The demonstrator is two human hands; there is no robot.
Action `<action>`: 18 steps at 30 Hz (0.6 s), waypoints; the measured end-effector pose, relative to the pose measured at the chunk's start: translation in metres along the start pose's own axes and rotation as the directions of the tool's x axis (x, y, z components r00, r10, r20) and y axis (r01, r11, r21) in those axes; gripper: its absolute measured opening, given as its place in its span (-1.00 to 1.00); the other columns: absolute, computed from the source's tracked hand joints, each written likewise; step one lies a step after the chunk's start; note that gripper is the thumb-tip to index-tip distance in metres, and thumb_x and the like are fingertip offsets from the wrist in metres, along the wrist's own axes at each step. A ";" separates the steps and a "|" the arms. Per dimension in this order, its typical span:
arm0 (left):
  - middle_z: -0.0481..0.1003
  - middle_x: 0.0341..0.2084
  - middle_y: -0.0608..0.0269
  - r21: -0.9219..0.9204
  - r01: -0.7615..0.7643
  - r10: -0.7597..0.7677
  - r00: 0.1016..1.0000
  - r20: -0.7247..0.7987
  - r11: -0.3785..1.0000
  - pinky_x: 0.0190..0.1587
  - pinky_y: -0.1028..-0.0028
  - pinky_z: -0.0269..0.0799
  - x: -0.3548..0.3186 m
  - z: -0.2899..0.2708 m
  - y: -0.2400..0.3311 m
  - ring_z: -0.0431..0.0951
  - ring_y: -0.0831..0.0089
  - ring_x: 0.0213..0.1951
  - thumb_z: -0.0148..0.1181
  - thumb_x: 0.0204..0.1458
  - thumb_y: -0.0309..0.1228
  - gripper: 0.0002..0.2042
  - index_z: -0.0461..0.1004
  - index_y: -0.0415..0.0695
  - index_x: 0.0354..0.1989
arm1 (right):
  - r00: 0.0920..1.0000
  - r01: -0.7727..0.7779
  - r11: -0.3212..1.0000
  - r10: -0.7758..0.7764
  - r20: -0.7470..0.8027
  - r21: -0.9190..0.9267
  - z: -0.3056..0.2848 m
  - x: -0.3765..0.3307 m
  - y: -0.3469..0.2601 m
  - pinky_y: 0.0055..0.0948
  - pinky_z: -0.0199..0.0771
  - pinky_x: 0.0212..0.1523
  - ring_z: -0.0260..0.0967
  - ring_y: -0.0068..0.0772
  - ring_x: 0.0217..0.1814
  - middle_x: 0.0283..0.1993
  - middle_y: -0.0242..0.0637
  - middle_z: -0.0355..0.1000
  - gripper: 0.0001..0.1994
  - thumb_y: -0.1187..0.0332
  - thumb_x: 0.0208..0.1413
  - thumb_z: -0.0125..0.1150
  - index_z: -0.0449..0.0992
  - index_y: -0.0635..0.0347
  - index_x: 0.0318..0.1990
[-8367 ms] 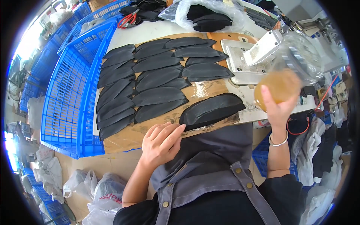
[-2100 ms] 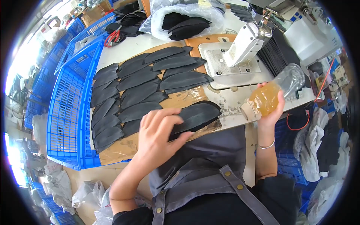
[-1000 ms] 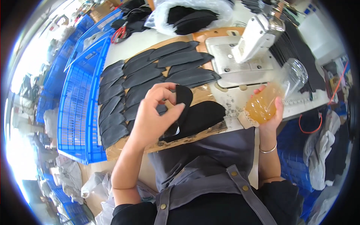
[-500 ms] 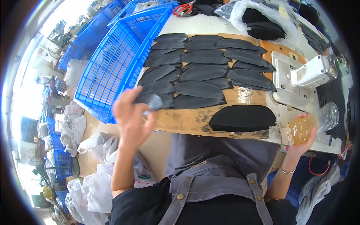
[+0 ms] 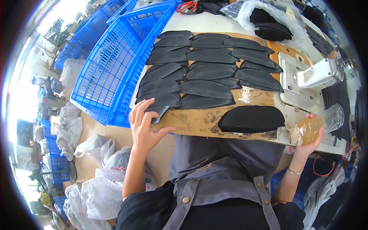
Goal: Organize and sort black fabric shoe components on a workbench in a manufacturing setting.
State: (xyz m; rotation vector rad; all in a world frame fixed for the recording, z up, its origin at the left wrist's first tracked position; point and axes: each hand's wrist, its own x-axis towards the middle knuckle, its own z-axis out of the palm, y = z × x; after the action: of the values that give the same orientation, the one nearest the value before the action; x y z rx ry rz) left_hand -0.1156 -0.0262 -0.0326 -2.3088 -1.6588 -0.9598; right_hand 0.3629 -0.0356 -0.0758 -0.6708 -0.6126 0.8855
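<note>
A second earlier, the person's left hand (image 5: 143, 127) held a curved black piece (image 5: 161, 113) up over the black stack (image 5: 251, 119). Now that piece lay at the near left corner of the brown board (image 5: 188, 122), so the left row (image 5: 159, 87) had one more. The thumb was spread wide and the fingers looked loose; whether they touched the piece was hard to tell. The right hand (image 5: 315, 142) gripped a clear bottle (image 5: 309, 129) of yellow stuff.

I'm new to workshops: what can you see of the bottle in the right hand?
The bottle looks like clear plastic, amber toward its beige-covered end, which points left, and see-through at the other. The right hand grips it, tilted, by the near edge of the white tabletop; whether they touch is unclear.
</note>
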 end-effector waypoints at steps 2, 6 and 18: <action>0.39 -0.04 0.11 0.040 -0.045 0.047 0.998 -0.036 0.998 0.03 0.20 0.17 0.001 -0.003 0.001 0.34 0.12 0.00 0.37 -0.34 -0.32 -0.71 0.43 -0.13 -0.45 | 1.000 0.015 1.000 -0.015 -0.005 -0.001 0.001 -0.001 -0.002 -0.27 0.26 0.06 0.20 -0.26 0.05 -0.04 -0.14 0.25 -0.52 0.08 0.14 -0.12 0.22 0.31 0.05; 0.44 -0.10 0.12 0.150 -0.183 0.197 0.977 -0.084 0.972 0.01 0.22 0.19 -0.005 -0.009 -0.004 0.37 0.15 -0.04 0.25 -0.19 -0.24 -0.76 0.50 -0.12 -0.41 | 0.988 0.007 0.995 -0.022 0.154 0.099 0.013 0.000 -0.009 -0.25 0.27 0.07 0.17 -0.25 0.07 -0.05 -0.15 0.20 -0.47 0.06 0.12 -0.11 0.16 0.31 0.09; 0.48 -0.17 0.20 0.053 -0.006 0.018 0.972 -0.235 0.999 0.01 0.29 0.21 0.000 0.005 0.005 0.41 0.24 -0.11 0.33 -0.29 -0.39 -0.76 0.51 -0.14 -0.38 | 0.935 0.034 0.999 -0.043 0.351 0.030 0.066 -0.017 -0.010 -0.25 0.23 0.12 0.16 -0.25 0.07 -0.03 -0.14 0.17 -0.42 0.05 0.13 -0.11 0.10 0.33 0.15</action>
State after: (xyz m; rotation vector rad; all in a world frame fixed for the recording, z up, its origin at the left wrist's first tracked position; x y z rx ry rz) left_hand -0.1087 -0.0257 -0.0351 -2.0768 -1.5525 -1.1245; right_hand 0.3117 -0.0372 -0.0294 -0.4786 -0.9314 0.9834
